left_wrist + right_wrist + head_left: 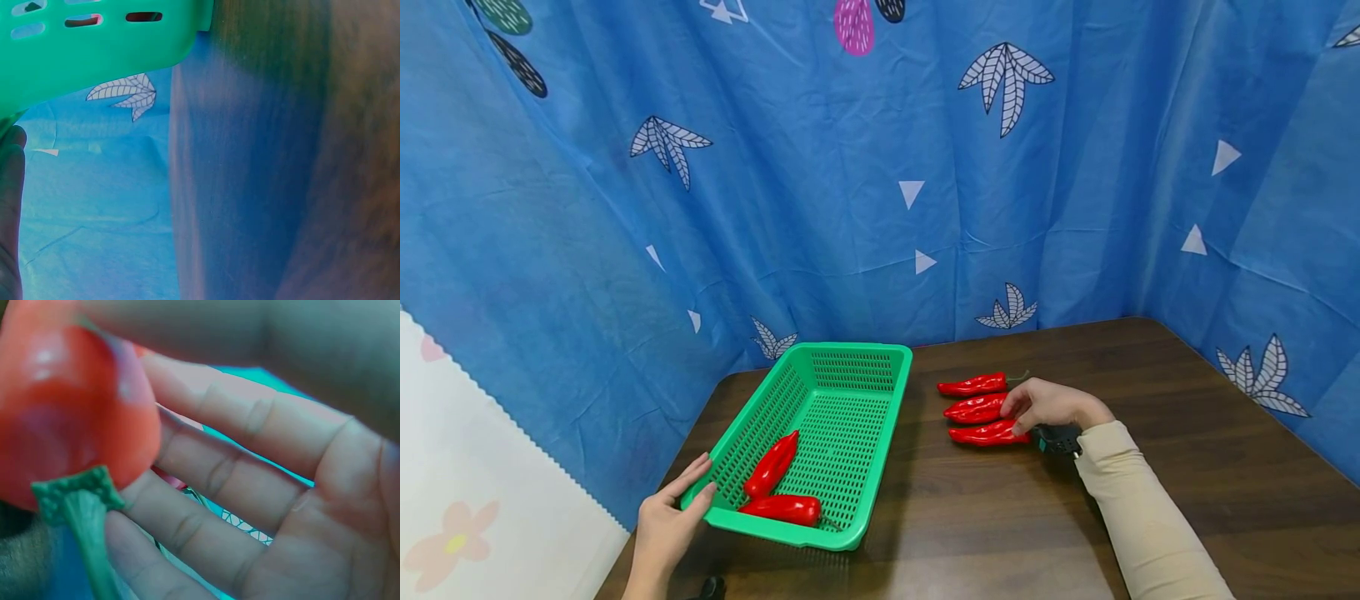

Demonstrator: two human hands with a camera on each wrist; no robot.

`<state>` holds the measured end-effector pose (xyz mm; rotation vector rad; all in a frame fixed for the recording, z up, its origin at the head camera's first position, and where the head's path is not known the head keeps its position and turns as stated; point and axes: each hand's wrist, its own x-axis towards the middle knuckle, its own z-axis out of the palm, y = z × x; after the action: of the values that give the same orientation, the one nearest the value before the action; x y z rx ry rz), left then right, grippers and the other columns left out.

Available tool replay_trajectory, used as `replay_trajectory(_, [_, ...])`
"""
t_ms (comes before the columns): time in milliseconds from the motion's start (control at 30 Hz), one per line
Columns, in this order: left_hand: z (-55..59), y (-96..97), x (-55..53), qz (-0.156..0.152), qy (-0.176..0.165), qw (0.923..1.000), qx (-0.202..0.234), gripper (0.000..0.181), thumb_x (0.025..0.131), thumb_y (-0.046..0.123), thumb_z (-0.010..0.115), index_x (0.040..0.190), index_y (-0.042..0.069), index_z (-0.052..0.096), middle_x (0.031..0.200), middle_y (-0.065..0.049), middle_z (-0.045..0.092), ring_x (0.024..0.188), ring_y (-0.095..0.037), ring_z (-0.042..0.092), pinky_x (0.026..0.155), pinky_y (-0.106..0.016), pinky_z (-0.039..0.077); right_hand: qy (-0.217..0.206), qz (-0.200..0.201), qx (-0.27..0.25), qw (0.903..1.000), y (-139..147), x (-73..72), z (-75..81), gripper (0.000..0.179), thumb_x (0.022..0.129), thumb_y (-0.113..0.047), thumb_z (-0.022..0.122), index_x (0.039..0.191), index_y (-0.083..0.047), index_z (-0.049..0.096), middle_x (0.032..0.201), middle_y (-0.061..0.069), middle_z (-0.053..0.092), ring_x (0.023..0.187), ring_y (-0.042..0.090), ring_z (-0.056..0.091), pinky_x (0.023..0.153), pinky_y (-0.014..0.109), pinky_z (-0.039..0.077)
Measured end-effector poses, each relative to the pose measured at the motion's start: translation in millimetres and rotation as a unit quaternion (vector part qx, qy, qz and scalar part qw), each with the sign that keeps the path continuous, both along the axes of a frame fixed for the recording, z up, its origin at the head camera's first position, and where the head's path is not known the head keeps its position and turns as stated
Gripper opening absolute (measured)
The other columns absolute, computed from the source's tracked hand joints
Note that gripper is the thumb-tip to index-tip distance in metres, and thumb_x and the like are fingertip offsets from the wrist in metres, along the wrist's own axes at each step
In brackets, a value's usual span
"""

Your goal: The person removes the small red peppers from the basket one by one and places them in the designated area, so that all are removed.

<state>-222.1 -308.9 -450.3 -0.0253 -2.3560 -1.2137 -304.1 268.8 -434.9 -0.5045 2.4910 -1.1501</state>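
Lower left, the left hand point(664, 522) clasps the basket point(775, 531), likely steadying it; mid-right, the right hand point(1051, 405) pinches a pepper point(69, 425).

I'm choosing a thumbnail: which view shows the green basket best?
The head view: the green basket appears whole except where the left hand covers it. The left wrist view catches just a slotted part; the right wrist view shows none recognisably.

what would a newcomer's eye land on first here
The bright green plastic basket stands out first, on the left of the dark table, its near left corner held by the left hand, two red peppers inside. Next come three more red peppers lined up to its right, the right hand gripping the nearest pepper.
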Motion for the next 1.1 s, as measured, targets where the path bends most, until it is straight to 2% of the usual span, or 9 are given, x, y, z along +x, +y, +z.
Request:
replay_trajectory(267, [-0.6,-0.4,-0.6,0.001,0.005,1.0000,-0.004,0.036,0.088,0.004,0.075,0.123,0.001,0.072,0.117,0.034,0.056,0.097,0.028,0.052,0.078,-0.002,0.049,0.016,-0.016,-0.003,0.9997,5,0.3,4.6,0.035,0.083,-0.006,0.079,0.115,0.005,0.069,0.109,0.013,0.070,0.094,0.019,0.064,0.087,0.037,0.060])
replay_trajectory(467, [-0.6,-0.4,-0.6,0.000,0.007,1.0000,-0.004,0.035,0.088,0.005,0.075,0.123,0.001,0.072,0.117,0.034,0.057,0.097,0.028,0.052,0.077,-0.001,0.048,0.036,-0.012,-0.013,0.9992,5,4.4,15.3,0.037,0.084,-0.008,0.078,0.117,0.007,0.068,0.113,0.020,0.069,0.097,0.021,0.066,0.086,0.040,0.061])
replay_trajectory(833, [-2.9,-0.9,-0.4,-0.004,0.007,1.0000,0.005,0.035,0.088,0.004,0.075,0.123,0.000,0.071,0.118,0.032,0.058,0.096,0.027,0.054,0.076,-0.002,0.050,0.063,-0.020,-0.024,0.9976,-2,8.2,30.0,0.041,0.088,-0.012,0.075,0.122,0.009,0.065,0.116,0.023,0.069,0.097,0.023,0.067,0.086,0.040,0.061])
replay_trajectory(1100, [-3.8,-0.6,-0.5,-0.004,0.011,0.9999,0.002,0.035,0.088,0.004,0.075,0.123,0.000,0.071,0.118,0.032,0.058,0.097,0.027,0.054,0.077,-0.002,0.050,0.046,-0.020,-0.062,0.9968,-11,14.7,42.7,0.046,0.091,-0.017,0.073,0.127,0.007,0.062,0.124,0.026,0.065,0.102,0.024,0.067,0.090,0.045,0.060])
